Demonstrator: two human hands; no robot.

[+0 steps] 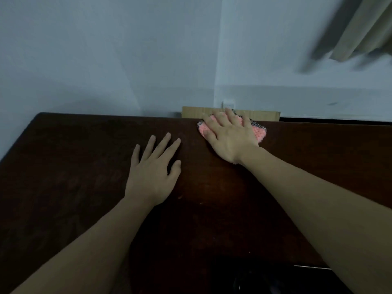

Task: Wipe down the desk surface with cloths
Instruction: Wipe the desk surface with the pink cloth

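Observation:
A dark brown wooden desk (pixel 74 170) fills the lower part of the view. A pink cloth (pixel 259 133) with a dark patterned edge lies near the desk's far edge, right of centre. My right hand (pixel 229 136) lies flat on top of it with the fingers spread, pressing it onto the wood, and covers most of it. My left hand (pixel 153 170) rests palm down on the bare desk to the left of the cloth, fingers straight and apart, holding nothing.
A flat piece of cardboard (pixel 267 116) stands behind the desk's far edge against the pale wall (pixel 106 60). A white wall socket (pixel 228 103) sits just above it. A beige curtain (pixel 360 28) hangs at the top right. The desk's left corner lies at the far left.

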